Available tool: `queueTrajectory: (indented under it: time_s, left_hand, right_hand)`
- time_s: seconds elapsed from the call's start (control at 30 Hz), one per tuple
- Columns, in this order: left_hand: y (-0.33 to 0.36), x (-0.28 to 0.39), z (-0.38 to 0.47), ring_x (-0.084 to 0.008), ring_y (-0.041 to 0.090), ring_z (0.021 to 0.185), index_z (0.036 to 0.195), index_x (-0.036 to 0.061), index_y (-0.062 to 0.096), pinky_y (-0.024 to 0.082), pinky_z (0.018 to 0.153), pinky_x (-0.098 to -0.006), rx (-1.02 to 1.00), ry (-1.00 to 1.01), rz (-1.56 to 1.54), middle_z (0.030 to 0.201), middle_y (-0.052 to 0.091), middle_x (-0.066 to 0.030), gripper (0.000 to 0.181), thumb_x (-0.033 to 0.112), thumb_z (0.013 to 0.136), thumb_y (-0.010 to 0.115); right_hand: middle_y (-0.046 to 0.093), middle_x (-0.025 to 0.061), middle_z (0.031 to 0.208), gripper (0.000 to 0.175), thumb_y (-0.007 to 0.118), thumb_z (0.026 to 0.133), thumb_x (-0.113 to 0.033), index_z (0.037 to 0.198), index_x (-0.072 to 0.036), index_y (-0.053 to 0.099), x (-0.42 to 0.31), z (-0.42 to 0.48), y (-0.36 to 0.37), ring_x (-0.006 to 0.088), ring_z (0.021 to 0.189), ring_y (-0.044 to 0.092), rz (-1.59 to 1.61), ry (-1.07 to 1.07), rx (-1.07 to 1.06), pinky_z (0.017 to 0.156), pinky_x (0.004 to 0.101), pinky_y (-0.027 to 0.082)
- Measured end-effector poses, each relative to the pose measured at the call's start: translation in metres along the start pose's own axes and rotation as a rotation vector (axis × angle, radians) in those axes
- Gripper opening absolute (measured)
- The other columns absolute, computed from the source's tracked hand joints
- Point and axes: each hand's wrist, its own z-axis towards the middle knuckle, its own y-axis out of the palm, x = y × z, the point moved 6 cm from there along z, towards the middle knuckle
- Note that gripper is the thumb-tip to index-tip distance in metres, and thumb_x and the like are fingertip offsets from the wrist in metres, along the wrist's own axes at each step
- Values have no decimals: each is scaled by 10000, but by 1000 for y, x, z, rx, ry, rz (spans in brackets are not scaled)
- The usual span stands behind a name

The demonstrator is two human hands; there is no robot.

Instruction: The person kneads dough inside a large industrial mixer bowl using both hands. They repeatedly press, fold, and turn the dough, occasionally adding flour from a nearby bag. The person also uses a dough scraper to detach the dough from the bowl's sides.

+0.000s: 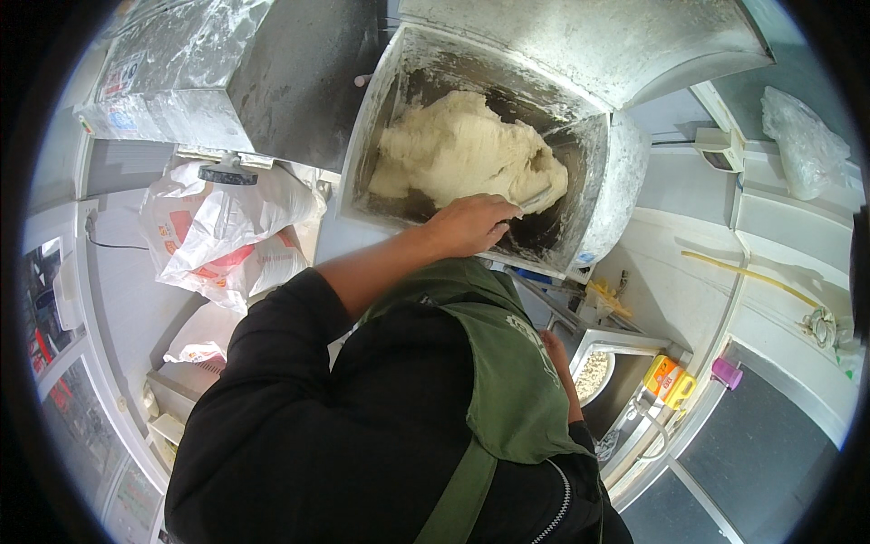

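Note:
A large mass of pale dough [462, 146] lies inside the metal tub of a dough mixer [353, 163], whose inner walls are smeared with residue. Part of a metal mixing bar [535, 198] shows against the dough's lower right. My left hand [476, 221] is over the tub's near edge, beside the dough, with its fingers bent and somewhat apart; I see nothing held in it. Whether its fingertips touch the dough is unclear. My right hand [554, 343] hangs low at my right side, mostly hidden by the green apron [510, 381], so its fingers cannot be made out.
The mixer's raised lid [578, 41] stands behind the tub. Left is a floury metal machine [299, 75] above white printed sacks [224, 224]. At right are a steel sink [629, 384] holding a white bowl [593, 374], a yellow jug [668, 382] and a purple cup [726, 373].

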Motion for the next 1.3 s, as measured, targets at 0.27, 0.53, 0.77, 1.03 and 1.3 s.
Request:
queueTrajectory:
  time_s: [0.27, 0.53, 0.77, 1.03, 1.3]
  left_hand:
    - [-2, 3, -1, -366, 598, 1104, 1245, 49, 610, 493, 940, -463, -28, -16, 7, 1148, 640, -164, 337, 159, 926, 601]
    - [-2, 2, -2, -366, 600, 1114, 1248, 43, 608, 496, 946, -460, -6, -19, -7, 1166, 642, -164, 347, 140, 916, 614]
    - [-4, 4, -3, -363, 613, 1089, 1230, 37, 610, 507, 913, -453, 2, 9, -7, 1145, 649, -162, 330, 137, 915, 615]
    - [-6, 8, -3, -367, 613, 1097, 1214, 38, 613, 505, 921, -455, 20, 29, -29, 1138, 659, -163, 308, 142, 925, 601]
    - [-5, 9, -4, -358, 615, 1104, 1215, 44, 612, 502, 937, -466, 28, 13, -9, 1143, 660, -154, 303, 147, 932, 591]
  right_hand:
    - [737, 118, 969, 293, 615, 998, -277, 1091, -7, 682, 4, -1, -1, 205, 909, 697, -96, 15, 6, 821, 338, 529]
    - [739, 123, 975, 318, 632, 997, -307, 1095, -9, 683, 13, 1, 3, 189, 907, 695, -20, 17, 3, 815, 328, 529]
    - [742, 113, 963, 316, 629, 1002, -304, 1090, -5, 682, 3, -2, 0, 180, 893, 697, -115, 19, 4, 806, 320, 532]
    - [742, 116, 943, 300, 624, 1000, -293, 1056, -4, 682, -8, -3, 2, 192, 886, 700, -101, -35, 23, 794, 328, 532]
    - [738, 118, 918, 310, 628, 996, -306, 1050, -8, 695, -13, -9, 0, 193, 861, 692, -187, 11, 38, 777, 331, 528]
